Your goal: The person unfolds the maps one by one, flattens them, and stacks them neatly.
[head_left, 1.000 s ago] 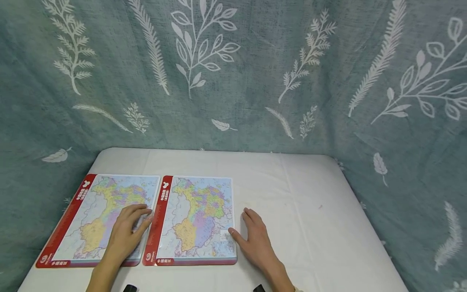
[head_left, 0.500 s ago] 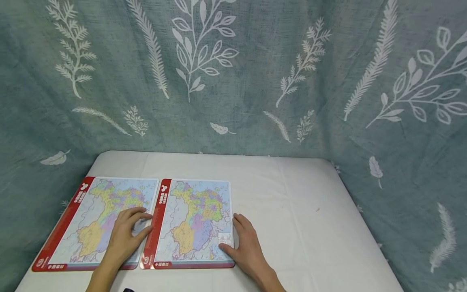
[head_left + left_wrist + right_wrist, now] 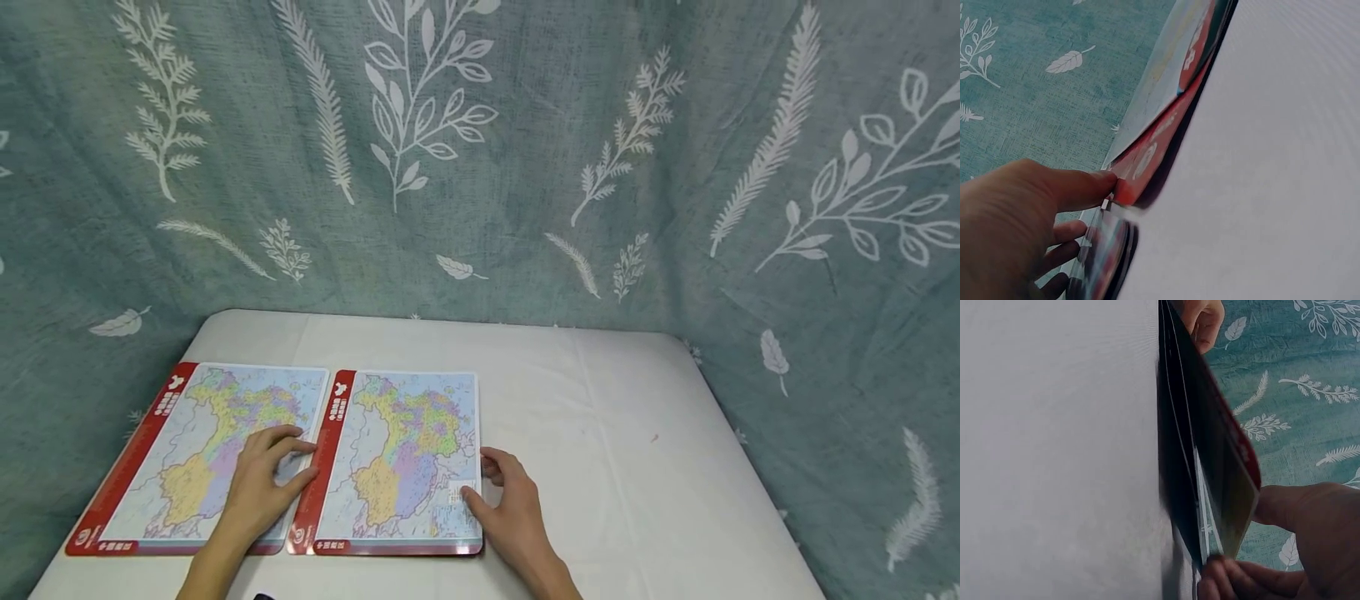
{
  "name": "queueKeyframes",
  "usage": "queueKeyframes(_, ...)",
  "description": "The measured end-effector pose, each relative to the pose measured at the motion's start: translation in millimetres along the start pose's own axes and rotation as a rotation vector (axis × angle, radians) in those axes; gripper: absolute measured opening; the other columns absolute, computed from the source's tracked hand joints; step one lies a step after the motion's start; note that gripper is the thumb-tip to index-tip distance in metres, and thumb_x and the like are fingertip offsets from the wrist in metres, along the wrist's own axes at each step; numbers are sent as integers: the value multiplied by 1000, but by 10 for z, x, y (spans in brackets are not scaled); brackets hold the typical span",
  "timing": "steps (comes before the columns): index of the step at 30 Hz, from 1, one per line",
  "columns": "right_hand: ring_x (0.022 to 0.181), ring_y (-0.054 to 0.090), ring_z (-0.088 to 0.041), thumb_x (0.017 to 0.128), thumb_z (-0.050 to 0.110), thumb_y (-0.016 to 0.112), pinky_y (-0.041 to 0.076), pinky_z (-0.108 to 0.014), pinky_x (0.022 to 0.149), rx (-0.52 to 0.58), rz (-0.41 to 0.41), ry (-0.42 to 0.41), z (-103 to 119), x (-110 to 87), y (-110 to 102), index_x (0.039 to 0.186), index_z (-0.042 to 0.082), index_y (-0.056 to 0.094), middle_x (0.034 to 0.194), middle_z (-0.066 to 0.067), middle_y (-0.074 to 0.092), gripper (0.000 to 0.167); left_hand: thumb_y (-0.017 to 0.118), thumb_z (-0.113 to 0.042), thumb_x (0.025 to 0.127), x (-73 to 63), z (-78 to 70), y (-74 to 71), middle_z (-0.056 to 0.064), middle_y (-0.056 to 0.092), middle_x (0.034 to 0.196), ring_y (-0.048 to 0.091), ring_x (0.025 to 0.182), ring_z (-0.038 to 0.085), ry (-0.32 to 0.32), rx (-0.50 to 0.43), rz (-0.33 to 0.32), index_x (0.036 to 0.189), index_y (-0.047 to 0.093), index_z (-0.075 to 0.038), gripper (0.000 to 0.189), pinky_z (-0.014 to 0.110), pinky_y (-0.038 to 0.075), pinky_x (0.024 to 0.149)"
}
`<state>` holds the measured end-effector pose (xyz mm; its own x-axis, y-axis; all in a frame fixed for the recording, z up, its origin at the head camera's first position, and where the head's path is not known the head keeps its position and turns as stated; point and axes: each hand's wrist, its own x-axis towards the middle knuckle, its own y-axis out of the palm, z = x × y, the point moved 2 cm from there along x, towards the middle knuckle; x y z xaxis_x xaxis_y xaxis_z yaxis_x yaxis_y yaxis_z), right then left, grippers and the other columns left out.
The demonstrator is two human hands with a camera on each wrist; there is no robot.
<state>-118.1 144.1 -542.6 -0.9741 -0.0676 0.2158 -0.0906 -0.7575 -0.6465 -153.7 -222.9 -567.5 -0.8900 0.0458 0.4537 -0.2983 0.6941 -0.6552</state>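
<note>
Two map boards with red borders lie side by side on the white table: a left map [image 3: 187, 492] and a right map [image 3: 405, 458]. My right hand [image 3: 513, 504] pinches the right map's right edge, thumb on top and fingers underneath. In the right wrist view that raised map [image 3: 1235, 506] tilts up, leaving a gap over dark layers [image 3: 1179, 425] below. My left hand [image 3: 262, 479] rests over the left map, fingertips at the seam between the two. Its thumb [image 3: 1088, 187] touches the right map's red border [image 3: 1147, 162] in the left wrist view.
A white cloth covers the table [image 3: 615, 458], which extends to the right of the maps. A green curtain [image 3: 510, 167] with white leaf prints hangs behind and along the sides. A small black object [image 3: 264, 597] shows at the bottom edge near the left forearm.
My right hand has moved left from beside the right map onto its edge, and its fingers have curled under it. The left hand stays at the seam. The head view has shifted slightly.
</note>
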Motion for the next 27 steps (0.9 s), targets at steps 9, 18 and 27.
queueKeyframes(9, 61, 59, -1, 94, 17, 80, 52, -19, 59, 254, 137, 56, 44, -49, 2, 160, 5, 37, 79, 3, 71, 80, 94, -7, 74, 3, -7, 6, 15, 64, 128, 48, 126, 37, -23, -9, 12, 107, 80, -13, 37, 52, 32, 98)
queueKeyframes(18, 49, 28, 5, 96, 14, 78, 29, -14, 49, 341, 118, 30, 101, -72, -47, 163, 13, 34, 62, 8, 41, 81, 93, -7, 75, -9, -6, 5, 14, 64, 129, 47, 127, 38, -28, -6, 21, 107, 83, -16, 35, 53, 32, 99)
queueKeyframes(27, 52, 23, 6, 95, 11, 79, 25, -16, 50, 276, -82, -59, 151, 3, -311, 150, 4, 55, 62, 9, 35, 60, 93, -5, 73, -5, -29, -19, 16, 64, 128, 48, 126, 39, -9, -12, 14, 107, 82, -13, 37, 52, 32, 98)
